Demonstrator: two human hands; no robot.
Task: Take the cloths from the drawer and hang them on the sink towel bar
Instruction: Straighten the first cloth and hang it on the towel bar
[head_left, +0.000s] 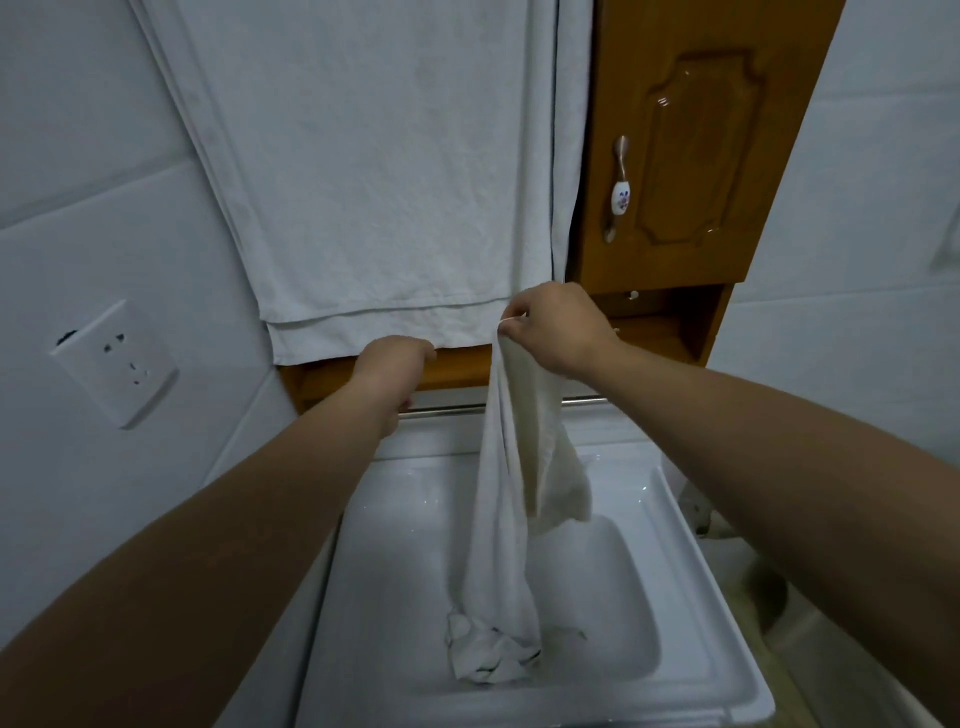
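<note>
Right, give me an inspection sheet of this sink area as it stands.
Surface: white rectangular sink basin, dry-looking.
Job's things: long white cloth dangling into basin, bunched end at the bottom; chrome towel bar behind the sink, bare where visible.
Clutter: nothing seen.
Hands: right hand pinches the cloth's top; left hand near the bar, grip hidden.
Cables: nothing seen.
Surroundings: large white hanging towel, brown wooden cabinet door, white wall socket.

Hanging towel (374, 171): white cloth, matt, lightly napped; held cloth (511, 499): thin, limp white fabric, creased, with a cream inner fold; sink (696, 597): white, glossy, smooth, looks ceramic; towel bar (447, 409): shiny metal; cabinet door (696, 156): lacquered brown wood, glossy; handle (618, 189): metal with painted ceramic insert; wall tiles (88, 156): smooth white; socket plate (117, 364): white plastic.
</note>
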